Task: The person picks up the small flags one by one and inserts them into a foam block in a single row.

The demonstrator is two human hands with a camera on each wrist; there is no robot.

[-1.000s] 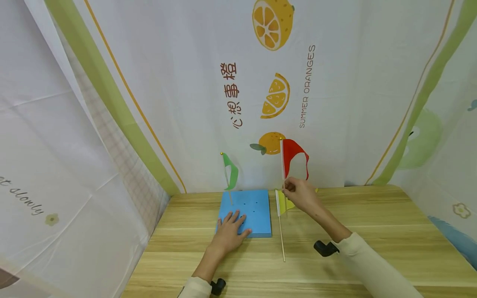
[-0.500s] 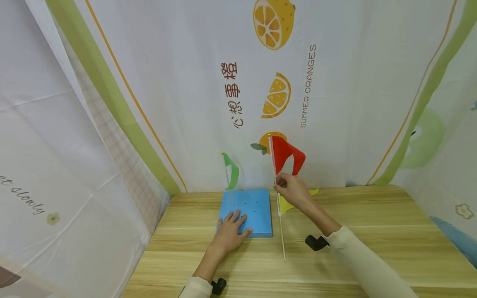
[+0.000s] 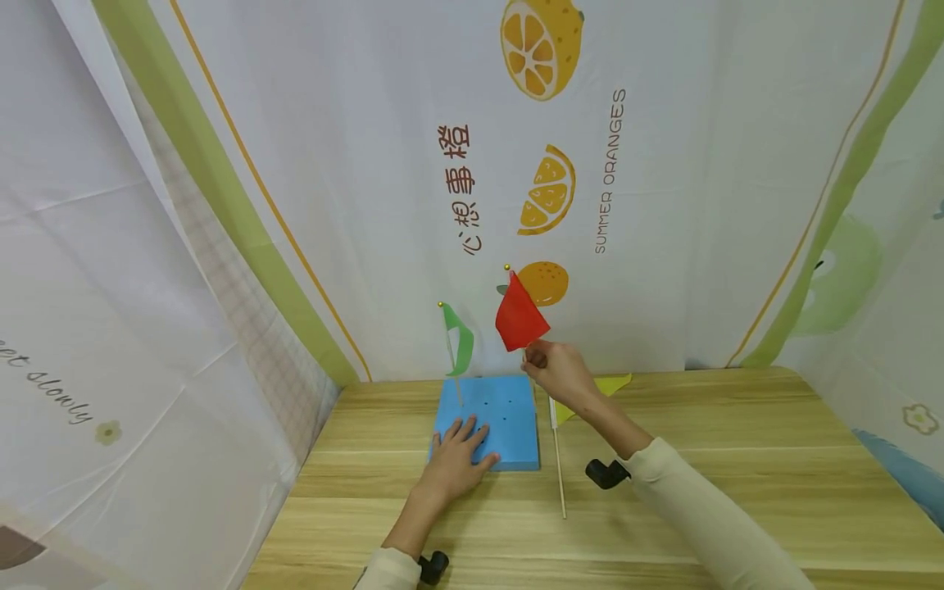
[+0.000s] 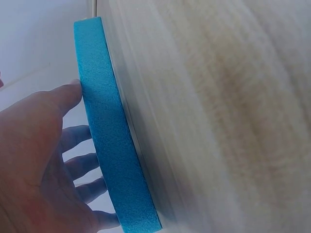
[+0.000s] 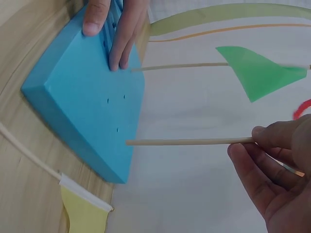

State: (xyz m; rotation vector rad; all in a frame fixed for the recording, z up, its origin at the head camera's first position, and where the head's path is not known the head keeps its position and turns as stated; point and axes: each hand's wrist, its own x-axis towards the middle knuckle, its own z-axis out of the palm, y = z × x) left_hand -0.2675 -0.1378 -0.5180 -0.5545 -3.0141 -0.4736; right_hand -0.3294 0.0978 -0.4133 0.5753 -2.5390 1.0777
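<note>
A blue foam block (image 3: 516, 442) with several small holes lies on the table. My left hand (image 3: 453, 467) rests on its near left part, fingers spread; in the left wrist view the thumb and fingertips meet its top face. A green flag (image 3: 460, 348) stands in the block's far left part, leaning slightly. With thumb and fingers my right hand (image 3: 564, 373) pinches the wooden stick (image 5: 189, 141) of a red flag (image 3: 520, 315), held upright near the block's far right corner. The stick's lower end is close to the top face; I cannot tell if it touches.
A yellow flag (image 3: 564, 411) lies flat on the wooden table (image 3: 708, 508), right of the block, partly under my right forearm. Behind the table hangs a white curtain (image 3: 383, 205) with orange prints. Black wrist mounts (image 3: 607, 474) stick out from both wrists.
My right hand has moved left with the red flag, from above the yellow flag to the block's far right corner. The red cloth has swung leftward. The left hand stays in place.
</note>
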